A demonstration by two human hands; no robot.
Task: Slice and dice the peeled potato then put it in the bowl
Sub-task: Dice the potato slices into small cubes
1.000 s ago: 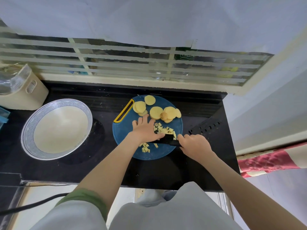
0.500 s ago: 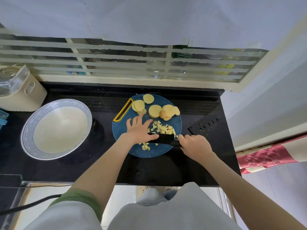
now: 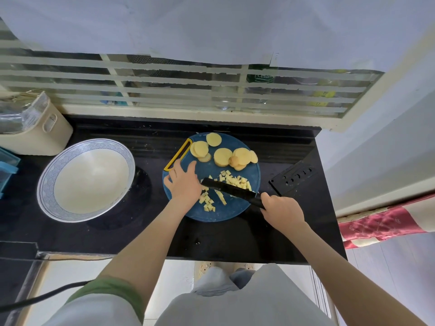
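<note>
Black counter (image 3: 223, 236), blue board (image 3: 235, 212), pale round potato slices (image 3: 222, 156), small dice (image 3: 235, 181); knife (image 3: 228, 188) in grip of right hand (image 3: 282, 211), left hand (image 3: 184, 184) flat.

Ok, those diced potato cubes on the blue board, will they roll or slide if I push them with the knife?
The potato cubes have flat faces, so they probably slide rather than roll. They look small and loose, so a push from the knife likely scatters some. Freshly cut, they may stick to the blade.

Bare black counter (image 3: 149, 184) lies open between the bowl (image 3: 46, 187) and the cutting board (image 3: 235, 214); a black holed plate (image 3: 293, 178), perhaps a sheath, lies beside the board's right edge.
</note>
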